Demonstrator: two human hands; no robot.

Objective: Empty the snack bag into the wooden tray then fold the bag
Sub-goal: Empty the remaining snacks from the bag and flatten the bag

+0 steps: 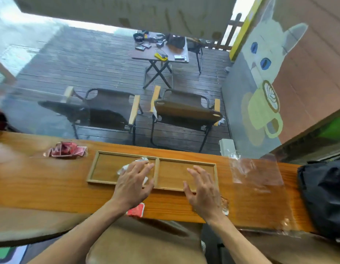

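Observation:
A two-compartment wooden tray (93, 166) lies on the wooden counter. My left hand (133, 181) hovers with spread fingers over the tray's left compartment, above white-wrapped snacks (125, 168) that show around it. My right hand (202, 189) is spread over the right compartment, which holds nothing visible. A clear plastic bag (258, 174) lies flat on the counter right of the tray. A red snack packet (136, 210) sits near the counter's front edge under my left wrist. Whether the hands touch anything cannot be told.
A clear bag of red packets (67, 149) lies left of the tray. A black bag (325, 195) sits at the counter's right end. Beyond the counter stand two folding chairs (186, 109) and a small cluttered table (161, 50).

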